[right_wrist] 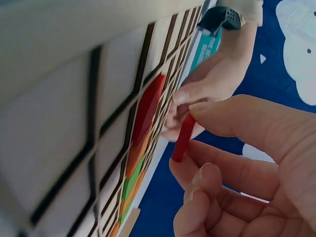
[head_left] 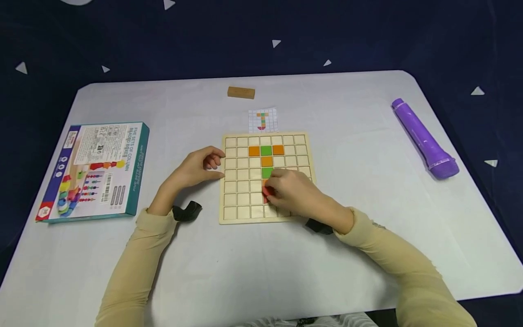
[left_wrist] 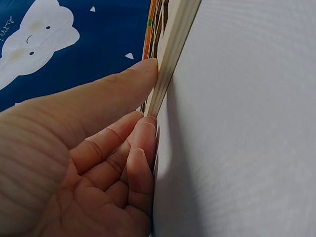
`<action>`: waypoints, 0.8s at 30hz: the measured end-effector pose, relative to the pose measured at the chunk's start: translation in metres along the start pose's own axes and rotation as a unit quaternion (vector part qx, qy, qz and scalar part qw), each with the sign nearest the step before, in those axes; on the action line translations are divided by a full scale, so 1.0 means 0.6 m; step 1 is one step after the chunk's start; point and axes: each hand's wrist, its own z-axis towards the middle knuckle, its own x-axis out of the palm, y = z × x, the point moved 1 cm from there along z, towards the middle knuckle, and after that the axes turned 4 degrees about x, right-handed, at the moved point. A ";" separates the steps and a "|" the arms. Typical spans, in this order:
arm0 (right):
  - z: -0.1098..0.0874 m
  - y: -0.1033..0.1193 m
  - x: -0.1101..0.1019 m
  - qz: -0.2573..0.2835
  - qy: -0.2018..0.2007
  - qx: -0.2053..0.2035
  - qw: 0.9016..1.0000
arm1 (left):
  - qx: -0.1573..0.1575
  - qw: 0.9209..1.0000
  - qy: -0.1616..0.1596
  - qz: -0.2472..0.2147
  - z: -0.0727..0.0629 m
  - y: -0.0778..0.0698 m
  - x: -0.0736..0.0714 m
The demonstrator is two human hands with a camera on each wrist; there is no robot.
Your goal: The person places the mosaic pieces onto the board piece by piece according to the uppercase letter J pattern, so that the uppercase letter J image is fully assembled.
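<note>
A wooden grid board (head_left: pixel 242 200) lies flat on the table, holding several orange and green square tiles in a T-like layout. Between thumb and fingers, my right hand (head_left: pixel 296 193) pinches a small red tile (right_wrist: pixel 183 138), seen edge-on in the right wrist view just above the board. Another red tile (right_wrist: pixel 148 108) lies in the grid, in line with the orange and green ones. My left hand (head_left: pixel 196 168) rests at the board's left edge, thumb and index finger apart along it. In the left wrist view its thumb (left_wrist: pixel 116 96) and fingertips touch the rim.
Beyond the board lies a small pattern card (head_left: pixel 263 120) with a coloured J-like figure, and behind it a wooden block (head_left: pixel 241 92). A boxed toy set (head_left: pixel 98 172) is at the left, a purple flashlight-shaped object (head_left: pixel 425 138) at the right.
</note>
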 end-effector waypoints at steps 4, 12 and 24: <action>0.005 0.013 0.011 0.001 0.012 -0.006 1.000 | 0.000 1.000 -0.001 -0.003 -0.003 -0.001 0.000; 0.013 0.025 0.026 -0.008 0.044 -0.007 0.999 | 0.000 1.000 0.001 -0.007 -0.004 -0.003 0.000; 0.020 0.028 0.037 -0.010 0.033 -0.006 0.999 | 0.002 1.000 0.000 -0.007 -0.002 -0.002 0.000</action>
